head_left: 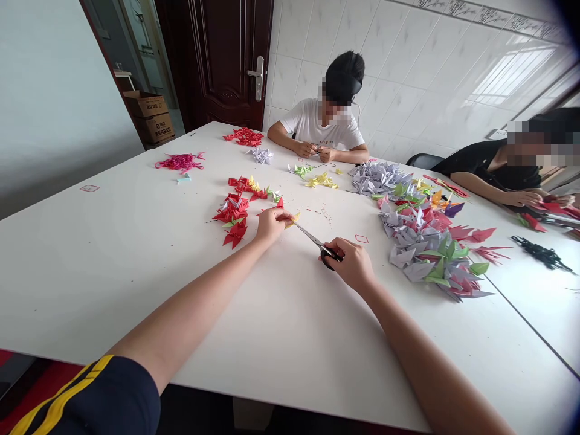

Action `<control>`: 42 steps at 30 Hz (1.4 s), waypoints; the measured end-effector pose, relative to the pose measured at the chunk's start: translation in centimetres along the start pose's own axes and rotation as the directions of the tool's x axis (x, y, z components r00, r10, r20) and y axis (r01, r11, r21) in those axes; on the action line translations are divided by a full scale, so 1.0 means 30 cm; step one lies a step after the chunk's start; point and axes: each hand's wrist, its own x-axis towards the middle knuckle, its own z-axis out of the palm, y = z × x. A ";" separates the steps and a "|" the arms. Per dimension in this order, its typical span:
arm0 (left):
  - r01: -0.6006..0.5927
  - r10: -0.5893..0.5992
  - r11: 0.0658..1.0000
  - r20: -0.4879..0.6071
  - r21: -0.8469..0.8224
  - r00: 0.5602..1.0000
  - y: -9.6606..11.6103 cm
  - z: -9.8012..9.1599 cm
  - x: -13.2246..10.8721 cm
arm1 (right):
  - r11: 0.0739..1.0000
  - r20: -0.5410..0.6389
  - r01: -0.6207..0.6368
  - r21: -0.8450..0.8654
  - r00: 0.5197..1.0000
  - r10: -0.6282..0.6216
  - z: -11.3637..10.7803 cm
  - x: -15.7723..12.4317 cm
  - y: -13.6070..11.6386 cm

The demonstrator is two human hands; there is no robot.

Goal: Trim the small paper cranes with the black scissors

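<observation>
The small yellow folded paper point(295, 218) is pinched in the left hand point(272, 226), near the middle of the view, just above the table point(190, 290); most of it is hidden by the fingers. It should be almost weightless, crisp along its folds yet easily crushed or torn, so a light hold on a thick, layered part, well clear of the blades, would suit it. The scissors point(312, 237), stiff and likely light, are best held by their black handles, where the right hand's point(351, 260) fingers are curled, at the paper's four o'clock. Their tips point to ten o'clock and meet the paper's edge or stop just beside it; contact cannot be told. The left forearm runs back toward half past seven, the right toward half past four, and red paper cranes point(233, 208) lie at the left hand's ten o'clock.
</observation>
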 end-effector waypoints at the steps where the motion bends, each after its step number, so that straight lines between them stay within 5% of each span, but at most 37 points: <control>1: -0.001 0.001 1.000 -0.001 0.001 1.000 -0.001 -0.001 0.001 | 1.000 -0.005 0.004 -0.008 1.000 -0.004 0.001 -0.001 -0.001; 24: 0.040 -0.038 0.997 -0.025 0.072 0.999 0.056 0.000 -0.024 | 0.999 -0.046 -0.027 -0.018 0.999 0.026 0.010 -0.012 -0.039; 42: 0.032 -0.032 0.999 -0.028 0.016 0.999 0.030 -0.003 -0.013 | 0.913 0.001 -0.173 0.369 0.983 0.186 0.066 -0.035 -0.086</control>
